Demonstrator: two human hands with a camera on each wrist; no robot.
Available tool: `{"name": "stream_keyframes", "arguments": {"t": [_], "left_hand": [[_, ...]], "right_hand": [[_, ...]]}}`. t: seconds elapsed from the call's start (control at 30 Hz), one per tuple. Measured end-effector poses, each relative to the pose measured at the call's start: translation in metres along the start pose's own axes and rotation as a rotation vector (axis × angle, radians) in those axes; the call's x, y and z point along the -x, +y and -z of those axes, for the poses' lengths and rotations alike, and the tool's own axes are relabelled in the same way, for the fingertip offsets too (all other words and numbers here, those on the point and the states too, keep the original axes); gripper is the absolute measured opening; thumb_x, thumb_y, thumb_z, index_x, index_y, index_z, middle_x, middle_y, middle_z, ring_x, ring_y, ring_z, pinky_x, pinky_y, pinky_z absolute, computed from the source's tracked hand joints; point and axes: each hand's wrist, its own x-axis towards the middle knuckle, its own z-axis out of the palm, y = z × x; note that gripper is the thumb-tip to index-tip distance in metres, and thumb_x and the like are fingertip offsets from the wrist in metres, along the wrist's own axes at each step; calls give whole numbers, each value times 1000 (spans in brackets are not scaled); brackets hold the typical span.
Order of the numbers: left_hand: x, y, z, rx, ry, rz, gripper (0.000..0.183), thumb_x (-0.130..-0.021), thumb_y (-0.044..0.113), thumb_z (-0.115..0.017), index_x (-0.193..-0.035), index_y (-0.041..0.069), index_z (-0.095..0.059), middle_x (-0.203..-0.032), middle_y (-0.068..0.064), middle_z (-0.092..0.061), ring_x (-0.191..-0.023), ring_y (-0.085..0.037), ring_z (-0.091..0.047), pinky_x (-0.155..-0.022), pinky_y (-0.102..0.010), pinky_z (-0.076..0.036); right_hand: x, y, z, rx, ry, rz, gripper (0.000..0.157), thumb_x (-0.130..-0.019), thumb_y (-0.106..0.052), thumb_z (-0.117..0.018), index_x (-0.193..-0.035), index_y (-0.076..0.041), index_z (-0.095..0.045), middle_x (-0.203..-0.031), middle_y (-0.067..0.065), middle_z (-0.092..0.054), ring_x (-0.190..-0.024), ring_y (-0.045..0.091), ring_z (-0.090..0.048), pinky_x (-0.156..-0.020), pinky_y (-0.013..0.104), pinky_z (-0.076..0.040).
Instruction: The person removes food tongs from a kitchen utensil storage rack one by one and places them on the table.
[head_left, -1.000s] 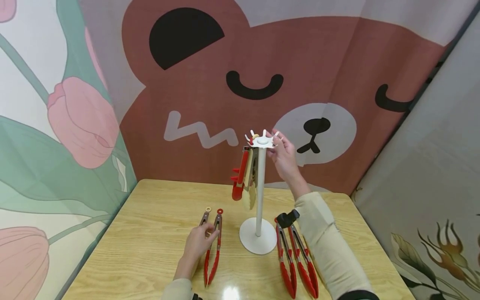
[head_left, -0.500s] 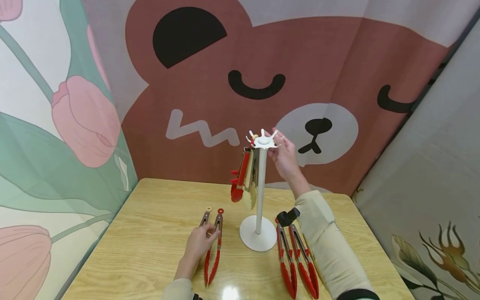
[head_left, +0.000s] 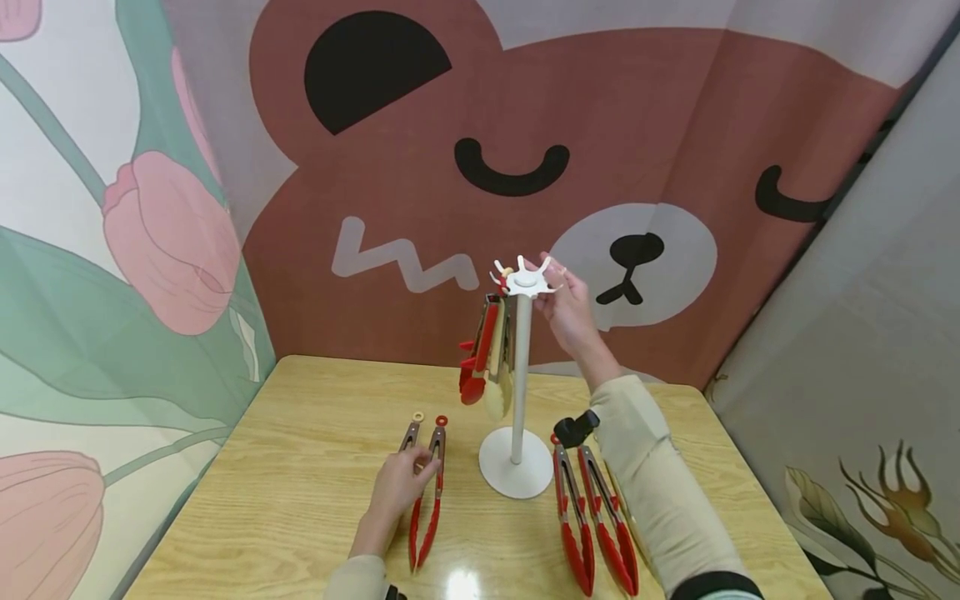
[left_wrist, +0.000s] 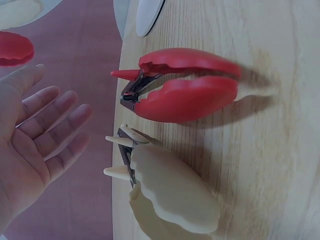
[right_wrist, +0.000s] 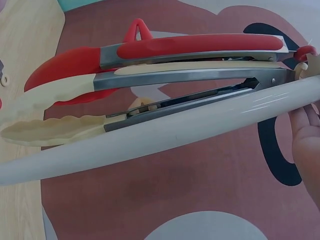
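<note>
A white utensil stand (head_left: 523, 375) rises from a round base. At its hooked top (head_left: 527, 281), my right hand (head_left: 567, 310) holds the edge, fingers partly hidden behind the prongs. On the stand's left side hang red tongs (right_wrist: 200, 47) and cream tongs (right_wrist: 200, 75), their rings over the hooks. My left hand (head_left: 401, 482) hovers low over red tongs (head_left: 437, 442) and cream tongs (head_left: 410, 435) lying on the table. In the left wrist view its fingers (left_wrist: 62, 140) are loosely extended, apart from the red tongs' tips (left_wrist: 200, 57) and cream tips (left_wrist: 175, 182).
Right of the stand base (head_left: 515, 464) lie two red tongs (head_left: 572, 517), with a cream edge partly hidden under the right sleeve (head_left: 660, 475). Behind the wooden table (head_left: 315, 417) hangs a bear-print curtain (head_left: 637, 125).
The stand's hooked top has turned slightly under my right hand, and the hanging tongs have swung a little to the left. My left hand has stayed in place.
</note>
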Motion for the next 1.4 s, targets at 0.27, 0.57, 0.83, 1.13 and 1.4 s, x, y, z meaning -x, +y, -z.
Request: {"name": "stream_keyframes", "arguments": {"t": [0.27, 0.57, 0.83, 1.13, 1.4], "left_hand": [[-2, -1, -1, -18, 8, -13, 19, -84, 22, -62, -89, 4, -65, -79, -2, -63, -67, -11, -57, -56, -23, -45], [-2, -1, -1, -21, 7, -9, 18, -84, 22, -62, -90, 5, -66, -79, -1, -63, -67, -11, -56, -56, -24, -45], [-2, -4, -2, -9, 10, -9, 14, -83, 20, -63, -87, 6, -66, -79, -2, -63, -67, -12, -57, -58, -25, -45], [-2, -6, -3, -1, -4, 0, 16, -83, 19, -63, -89, 4, -66, -79, -1, -62, -66, -11, -56, -57, -23, -44], [-2, -5, -2, 1, -11, 3, 15, -83, 19, -63, -88, 5, -66, -80, -2, -63, -67, -12, -56, -57, -25, -44]], "right_hand": [[-3, 0, 1, 12, -20, -1, 43, -97, -10, -32, -136, 8, -24, -129, 29, -37, -66, 7, -48, -59, 19, -36], [-5, -1, 0, 41, -33, -8, 43, -98, -11, -29, -136, 9, -23, -134, 26, -33, -67, 4, -49, -56, 17, -34], [-6, -4, 1, 17, -52, -50, 43, -97, -8, -26, -137, 7, -23, -127, 23, -44, -77, 6, -57, -62, 17, -42], [-9, -6, 3, -90, -69, -73, 44, -98, -14, -28, -134, 11, -24, -99, 8, -64, -78, 11, -61, -61, 20, -45], [-12, -5, 3, -130, -98, -71, 43, -99, -13, -27, -133, 13, -24, -95, 7, -65, -84, 13, -62, -66, 22, -47]]}}
